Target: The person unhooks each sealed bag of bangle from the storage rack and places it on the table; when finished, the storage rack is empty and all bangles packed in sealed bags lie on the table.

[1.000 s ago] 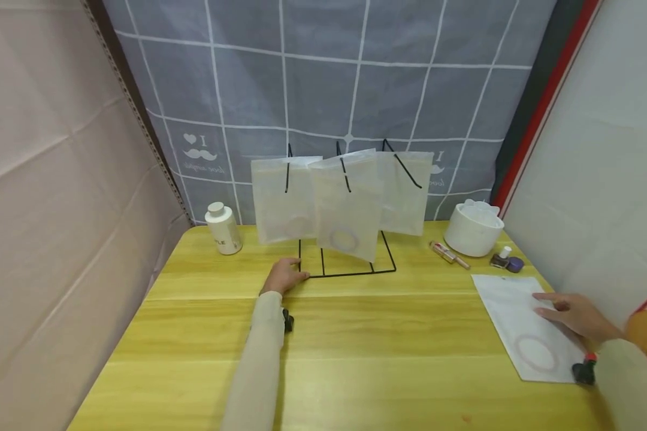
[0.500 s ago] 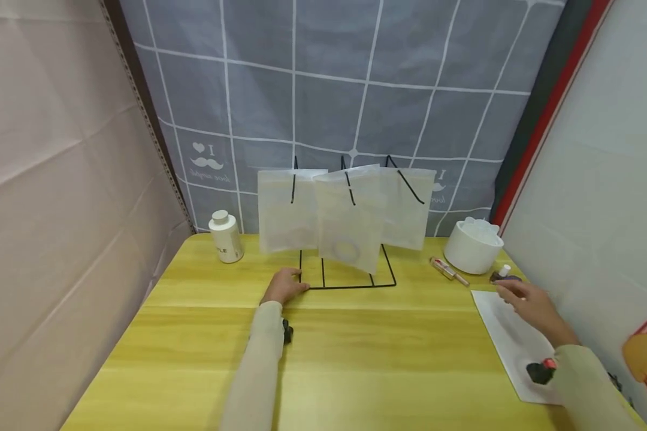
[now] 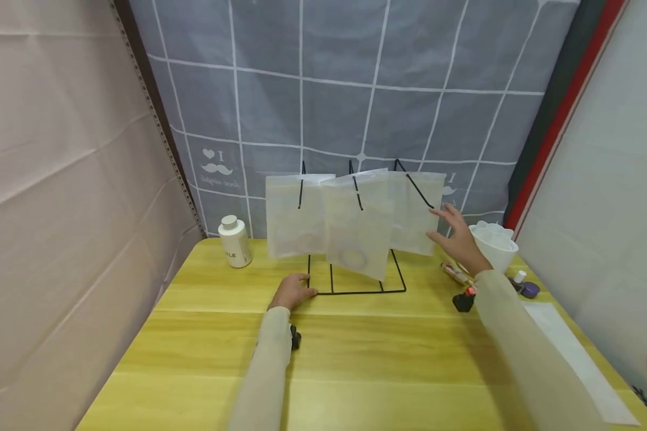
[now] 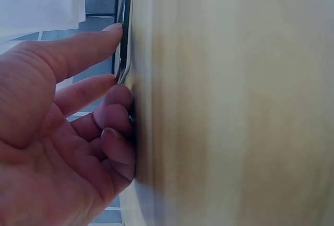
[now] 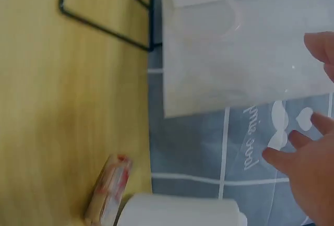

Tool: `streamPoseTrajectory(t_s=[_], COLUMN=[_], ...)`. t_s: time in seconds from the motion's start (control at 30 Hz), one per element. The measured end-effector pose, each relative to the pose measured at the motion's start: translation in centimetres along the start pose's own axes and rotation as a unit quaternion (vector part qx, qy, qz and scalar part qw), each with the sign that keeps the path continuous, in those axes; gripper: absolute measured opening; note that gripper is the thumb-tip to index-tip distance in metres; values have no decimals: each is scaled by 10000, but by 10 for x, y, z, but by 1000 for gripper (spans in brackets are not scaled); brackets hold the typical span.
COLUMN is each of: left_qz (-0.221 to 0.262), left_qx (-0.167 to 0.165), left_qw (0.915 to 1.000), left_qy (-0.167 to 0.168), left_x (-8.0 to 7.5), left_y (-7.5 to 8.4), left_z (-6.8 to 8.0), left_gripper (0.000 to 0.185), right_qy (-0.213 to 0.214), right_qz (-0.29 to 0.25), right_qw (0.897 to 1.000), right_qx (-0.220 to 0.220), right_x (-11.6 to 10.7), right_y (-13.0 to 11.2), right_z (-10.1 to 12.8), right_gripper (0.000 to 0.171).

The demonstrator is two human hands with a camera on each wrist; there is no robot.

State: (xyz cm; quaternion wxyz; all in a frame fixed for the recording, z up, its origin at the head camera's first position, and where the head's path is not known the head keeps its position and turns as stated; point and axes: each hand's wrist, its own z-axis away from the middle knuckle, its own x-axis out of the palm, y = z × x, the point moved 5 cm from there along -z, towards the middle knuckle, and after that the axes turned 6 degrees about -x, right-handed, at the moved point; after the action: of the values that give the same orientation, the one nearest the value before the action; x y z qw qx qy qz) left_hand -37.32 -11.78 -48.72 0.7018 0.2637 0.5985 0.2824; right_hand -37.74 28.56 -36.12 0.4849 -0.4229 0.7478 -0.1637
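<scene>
A black wire display rack (image 3: 356, 293) stands on the table with three translucent white zip bags on its prongs: a left bag (image 3: 291, 221), a middle bag (image 3: 363, 227) and a right bag (image 3: 414, 230). Faint rings show through some bags. My left hand (image 3: 292, 292) holds the front left corner of the rack's base; in the left wrist view, thumb and fingers meet the bar (image 4: 124, 33). My right hand (image 3: 460, 242) is beside the right bag, fingers spread near its outer edge and prong. In the right wrist view, that bag (image 5: 235, 64) hangs apart from the fingers of the hand (image 5: 315, 171).
A white bottle (image 3: 235, 242) stands left of the rack. At right are a white pot (image 3: 498, 245), a small pinkish tube (image 3: 455, 274), a small bottle and a purple round item (image 3: 530, 290). A flat white bag (image 3: 571, 359) lies along the right edge.
My right hand has lifted off the flat bag at right and travelled forward and left to the right hanging bag. My left hand stays on the rack's corner. The head view has shifted slightly.
</scene>
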Motion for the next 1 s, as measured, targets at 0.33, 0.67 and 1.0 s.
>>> streamPoseTrajectory(t_s=[0.33, 0.67, 1.0], left_qz=[-8, -35, -31], left_qx=[-11, 26, -66], left_qw=[10000, 10000, 10000], left_qy=[-44, -52, -35], left_x=[-2, 0, 0], left_y=[5, 5, 0], left_z=[1, 1, -1], left_gripper=[56, 56, 56], right_qy=[744, 910, 1567], right_qz=[273, 1239, 1473], right_qw=[9940, 9793, 9623], right_qx=[-750, -1314, -1665], right_x=[4, 8, 1], right_y=[-28, -41, -48], right_z=[-22, -25, -7], right_gripper=[53, 55, 44])
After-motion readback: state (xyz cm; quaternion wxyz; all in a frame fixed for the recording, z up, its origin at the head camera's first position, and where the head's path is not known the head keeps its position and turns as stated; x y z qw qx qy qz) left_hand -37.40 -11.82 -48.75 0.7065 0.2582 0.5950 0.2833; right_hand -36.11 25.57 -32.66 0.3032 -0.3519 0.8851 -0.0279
